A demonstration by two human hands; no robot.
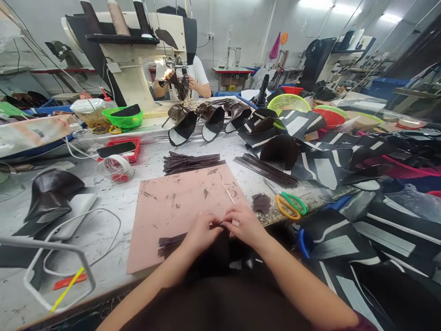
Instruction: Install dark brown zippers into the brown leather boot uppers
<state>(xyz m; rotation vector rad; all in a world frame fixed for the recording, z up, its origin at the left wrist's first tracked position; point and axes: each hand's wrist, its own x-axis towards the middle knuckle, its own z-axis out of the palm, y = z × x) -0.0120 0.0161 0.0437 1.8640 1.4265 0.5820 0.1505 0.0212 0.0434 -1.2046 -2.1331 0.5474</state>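
Table and board spread beyond the left hand and right hand, fingers pinching a dark piece, best steadied by close, even grips.

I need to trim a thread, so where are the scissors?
The scissors lie in the head view, right of the pink board, beside the small dark scraps.

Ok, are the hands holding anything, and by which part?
A dark piece, apparently pinched in the fingertips of the left hand and right hand. Which part they grip cannot be told; it blends into the darkness below.
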